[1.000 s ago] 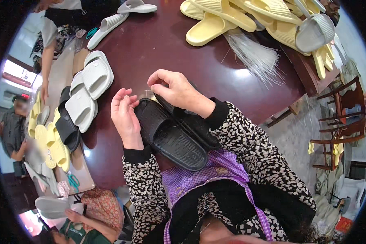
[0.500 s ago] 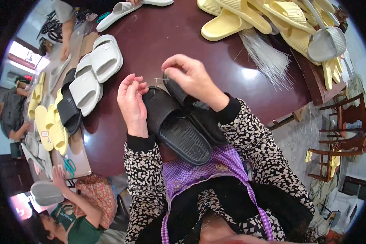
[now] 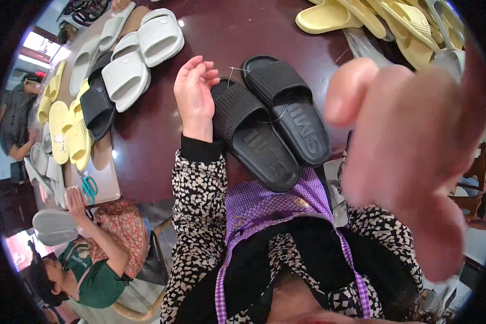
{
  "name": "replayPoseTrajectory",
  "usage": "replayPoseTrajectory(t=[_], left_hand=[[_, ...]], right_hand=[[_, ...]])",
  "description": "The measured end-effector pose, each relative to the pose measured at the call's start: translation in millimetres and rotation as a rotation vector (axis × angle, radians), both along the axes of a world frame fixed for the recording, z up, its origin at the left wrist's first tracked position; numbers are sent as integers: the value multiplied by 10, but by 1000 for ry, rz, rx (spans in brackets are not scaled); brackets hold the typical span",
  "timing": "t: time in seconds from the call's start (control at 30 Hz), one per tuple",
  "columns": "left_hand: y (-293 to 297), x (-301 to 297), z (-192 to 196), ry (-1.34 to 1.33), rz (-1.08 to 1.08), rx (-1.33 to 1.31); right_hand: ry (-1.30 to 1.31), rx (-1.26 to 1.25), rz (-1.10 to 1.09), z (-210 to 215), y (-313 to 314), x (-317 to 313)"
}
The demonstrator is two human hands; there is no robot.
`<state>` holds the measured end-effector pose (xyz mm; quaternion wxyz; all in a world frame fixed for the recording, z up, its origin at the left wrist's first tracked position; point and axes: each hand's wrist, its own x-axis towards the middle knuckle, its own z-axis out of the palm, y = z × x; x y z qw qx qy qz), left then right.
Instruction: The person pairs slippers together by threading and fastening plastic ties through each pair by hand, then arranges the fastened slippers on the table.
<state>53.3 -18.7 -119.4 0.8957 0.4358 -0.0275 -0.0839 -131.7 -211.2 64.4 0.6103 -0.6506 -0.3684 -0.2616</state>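
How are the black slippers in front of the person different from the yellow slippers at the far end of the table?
The black slippers are dark, while the yellow slippers are pale. The black slippers lie as one pair side by side at the near edge of the table, beside the left hand; the yellow slippers are heaped in an overlapping pile of many. Both are open-toed slides with one wide ribbed strap.

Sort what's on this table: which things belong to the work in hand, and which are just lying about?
In hand:
- pair of black slide sandals at the table edge
- left hand resting against the nearer black slide
- thin plastic tie at the slides' toes
- right hand, raised close to the camera, blurred

Lying about:
- yellow slides, far right
- pale grey slides, left
- teal scissors
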Motion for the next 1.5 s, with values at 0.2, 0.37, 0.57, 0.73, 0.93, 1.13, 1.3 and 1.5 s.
replayPoseTrajectory(t=[0.2,0.37,0.57,0.73,0.93,1.13,1.3,1.5], left_hand=[[89,-8,-63,10,8,22],[81,-16,-105,23,-18,14],[151,42,-175,15,-47,35],[150,34,-85,-49,-92,42],[145,-243,262,-204,-156,63],[14,-1127,1525,-729,-361,136],[211,-1193,1606,-851,-284,152],[235,-1310,1644,-954,-319,112]], right_hand=[[31,-15,40,-38,448,-47],[39,-54,32,18,304,-91],[69,-45,-13,-6,183,-487],[107,6,-12,-21,0,-581],[102,24,16,-32,-174,-597],[103,9,14,-93,126,-407],[101,59,139,-45,139,-316],[178,148,174,-294,354,-309]])
